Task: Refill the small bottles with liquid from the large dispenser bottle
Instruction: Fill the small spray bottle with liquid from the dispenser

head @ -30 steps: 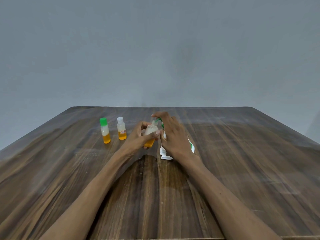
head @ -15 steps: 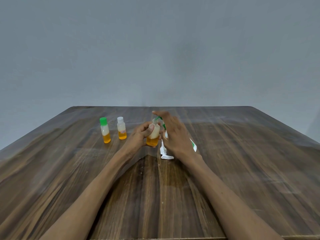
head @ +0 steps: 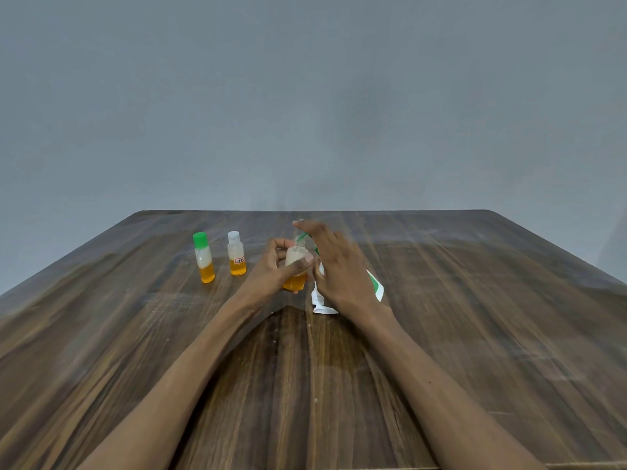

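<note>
Three small bottles show on the wooden table [head: 475, 334]: a green-capped bottle [head: 204, 262] and a white-capped bottle [head: 236, 257] stand at ten o'clock from the hands, and the left hand [head: 271, 273] grips the third bottle [head: 296, 266], uncapped and upright, at the centre. The one large dispenser bottle [head: 375, 286] lies at three o'clock of it, mostly hidden behind the right hand [head: 339, 269], whose fingers are blurred, spread straight and apart. Only the bottle's white pump [head: 320, 301] and a green-and-white edge show.

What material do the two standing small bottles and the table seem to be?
Green-capped bottle and white-capped bottle: probably translucent plastic, since the orange liquid shows through cloudy walls. Table: wood or wood-look laminate, with dark grain and slight sheen.
</note>
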